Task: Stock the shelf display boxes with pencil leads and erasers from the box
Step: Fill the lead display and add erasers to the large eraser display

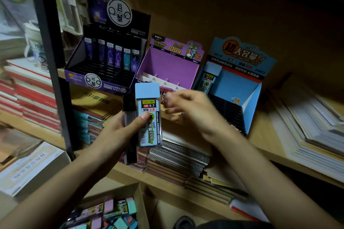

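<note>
My left hand [119, 132] grips a blue-capped pencil lead case [149, 115] marked 2B 0.7, together with a thinner black-capped lead case [129, 115] behind it. Just to the right hovers my right hand [195, 111], blurred, fingers loosely spread, holding nothing that I can see. On the shelf stand three display boxes: a dark purple one [96, 80] with a back row of lead cases, a purple one [167, 67], and a blue one [240, 87] with one blue-capped case at its back left. A cardboard supply box [138, 202] of lead cases and erasers sits at bottom centre.
A black shelf post [54, 65] rises at the left, with stacked books beyond it. Spiral notebooks [178, 154] lie on the lower shelf under the display boxes. Paper stacks [312, 130] fill the right side of the shelf.
</note>
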`<state>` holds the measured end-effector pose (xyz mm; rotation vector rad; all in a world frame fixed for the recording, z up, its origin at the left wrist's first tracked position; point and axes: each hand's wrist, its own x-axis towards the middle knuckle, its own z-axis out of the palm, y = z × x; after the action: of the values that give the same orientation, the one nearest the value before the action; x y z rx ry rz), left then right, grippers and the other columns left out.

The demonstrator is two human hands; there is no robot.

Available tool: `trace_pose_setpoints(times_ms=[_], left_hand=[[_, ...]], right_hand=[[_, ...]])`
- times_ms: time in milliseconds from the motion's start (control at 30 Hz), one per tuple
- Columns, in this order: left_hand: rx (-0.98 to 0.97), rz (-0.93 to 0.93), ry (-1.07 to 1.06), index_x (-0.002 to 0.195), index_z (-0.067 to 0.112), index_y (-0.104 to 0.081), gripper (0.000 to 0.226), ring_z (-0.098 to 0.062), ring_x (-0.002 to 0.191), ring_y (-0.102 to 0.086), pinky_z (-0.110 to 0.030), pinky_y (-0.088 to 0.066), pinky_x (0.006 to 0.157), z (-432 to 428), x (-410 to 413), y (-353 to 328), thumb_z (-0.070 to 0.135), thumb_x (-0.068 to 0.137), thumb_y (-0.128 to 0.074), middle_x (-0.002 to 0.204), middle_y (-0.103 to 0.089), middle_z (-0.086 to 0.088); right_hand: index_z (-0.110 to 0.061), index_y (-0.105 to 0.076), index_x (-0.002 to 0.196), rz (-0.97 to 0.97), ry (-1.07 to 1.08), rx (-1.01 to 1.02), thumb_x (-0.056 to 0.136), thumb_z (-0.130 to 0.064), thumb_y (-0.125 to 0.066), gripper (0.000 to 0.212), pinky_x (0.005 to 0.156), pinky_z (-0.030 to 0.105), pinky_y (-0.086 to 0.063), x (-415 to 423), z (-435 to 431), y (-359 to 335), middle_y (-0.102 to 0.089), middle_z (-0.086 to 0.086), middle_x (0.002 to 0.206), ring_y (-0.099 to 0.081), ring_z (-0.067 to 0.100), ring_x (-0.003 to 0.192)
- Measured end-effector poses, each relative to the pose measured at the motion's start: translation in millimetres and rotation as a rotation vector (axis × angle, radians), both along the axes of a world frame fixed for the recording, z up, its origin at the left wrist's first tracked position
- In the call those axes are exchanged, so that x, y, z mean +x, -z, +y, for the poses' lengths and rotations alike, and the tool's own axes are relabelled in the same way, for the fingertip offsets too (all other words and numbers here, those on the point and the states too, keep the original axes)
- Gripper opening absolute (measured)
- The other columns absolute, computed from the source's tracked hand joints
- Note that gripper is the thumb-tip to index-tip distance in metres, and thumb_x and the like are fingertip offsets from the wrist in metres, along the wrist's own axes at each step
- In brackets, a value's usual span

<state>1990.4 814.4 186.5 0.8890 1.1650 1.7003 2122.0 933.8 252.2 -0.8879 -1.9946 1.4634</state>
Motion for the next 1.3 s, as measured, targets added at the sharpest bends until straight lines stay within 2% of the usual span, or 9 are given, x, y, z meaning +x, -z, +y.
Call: trace_pose_setpoints(times_ms=[200,400,467,533,667,800,967,1100,1300], left_hand=[[-0.043,0.070,0.126,0.113,0.015,-0.057,0.035,-0.026,0.086,-0.072,-0.026,-0.057,0.063,-9.1,-7.5,1.1,0.031,0.082,-0.057,0.097,-0.073,-0.008],[-0.033,0.097,0.111,0.110,0.013,-0.057,0.037,-0.024,0.087,-0.072,-0.030,-0.059,0.065,-10.7,-6.7,0.7,0.033,0.079,-0.057,0.097,-0.073,-0.007],[-0.003,0.085,0.080,0.109,0.010,-0.057,0.037,-0.021,0.086,-0.072,-0.030,-0.060,0.065,-10.6,-6.1,-0.3,0.031,0.079,-0.055,0.098,-0.074,-0.007],[0.014,0.055,0.051,0.112,0.012,-0.055,0.036,-0.021,0.087,-0.072,-0.035,-0.058,0.072,-9.7,-8.0,-0.9,0.029,0.081,-0.053,0.099,-0.074,-0.008],[0.017,0.018,-0.002,0.113,0.015,-0.055,0.031,-0.023,0.086,-0.072,-0.029,-0.059,0.060,-7.4,-14.7,1.4,0.027,0.083,-0.053,0.098,-0.074,-0.010],[-0.001,0.032,0.000,0.115,0.015,-0.054,0.035,-0.025,0.090,-0.071,-0.029,-0.058,0.062,-5.9,-16.8,6.1,0.030,0.084,-0.054,0.101,-0.073,-0.010],[0.009,0.014,-0.008,0.110,0.015,-0.055,0.035,-0.024,0.084,-0.072,-0.029,-0.058,0.058,-3.0,-14.8,6.4,0.030,0.079,-0.056,0.096,-0.074,-0.010],[0.006,0.015,-0.024,0.108,0.016,-0.055,0.032,-0.023,0.083,-0.072,-0.030,-0.058,0.057,-1.4,-13.4,6.0,0.030,0.079,-0.055,0.095,-0.074,-0.009],[0.006,0.033,-0.025,0.105,0.015,-0.056,0.031,-0.021,0.082,-0.072,-0.029,-0.059,0.057,0.2,-11.4,5.6,0.030,0.078,-0.054,0.095,-0.074,-0.009]], right_hand=[[-0.004,-0.066,0.094,0.103,-0.060,-0.097,0.090,-0.008,-0.058,0.009,0.048,0.015,-0.049,-6.4,-17.2,2.7,-0.067,0.004,0.079,-0.062,0.006,0.058],[0.003,-0.061,0.101,0.067,-0.023,-0.044,0.086,-0.001,-0.063,0.016,0.049,0.016,-0.050,-5.0,-21.8,-6.3,-0.065,0.007,0.080,-0.061,0.006,0.059],[-0.005,-0.062,0.089,0.141,0.066,0.011,0.086,-0.001,-0.061,0.005,0.048,0.016,-0.050,3.4,-9.3,-21.6,-0.067,0.000,0.072,-0.062,0.005,0.057],[-0.009,-0.063,0.084,0.267,0.190,0.037,0.088,-0.003,-0.059,0.009,0.050,0.017,-0.050,18.2,10.1,-40.9,-0.070,-0.001,0.074,-0.064,0.006,0.061],[-0.007,-0.062,0.089,0.460,0.503,0.140,0.091,-0.007,-0.058,0.004,0.058,0.016,-0.054,48.9,54.9,-58.4,-0.071,-0.002,0.075,-0.066,0.004,0.064],[-0.007,-0.061,0.104,0.378,0.682,0.317,0.090,-0.009,-0.060,0.014,0.058,0.013,-0.052,54.3,93.6,-39.1,-0.065,-0.002,0.084,-0.064,0.003,0.069],[-0.003,-0.065,0.109,0.259,0.623,0.489,0.087,-0.006,-0.063,0.022,0.060,0.012,-0.053,41.8,115.7,-11.8,-0.063,-0.002,0.089,-0.060,0.003,0.074],[-0.002,-0.065,0.113,0.247,0.565,0.513,0.087,-0.007,-0.064,0.026,0.064,0.013,-0.055,32.1,122.7,-2.4,-0.064,0.001,0.093,-0.062,-0.001,0.074],[0.001,-0.062,0.118,0.213,0.541,0.508,0.089,-0.008,-0.062,0.030,0.064,0.014,-0.055,35.1,129.0,-6.3,-0.063,0.004,0.101,-0.063,0.014,0.090]])
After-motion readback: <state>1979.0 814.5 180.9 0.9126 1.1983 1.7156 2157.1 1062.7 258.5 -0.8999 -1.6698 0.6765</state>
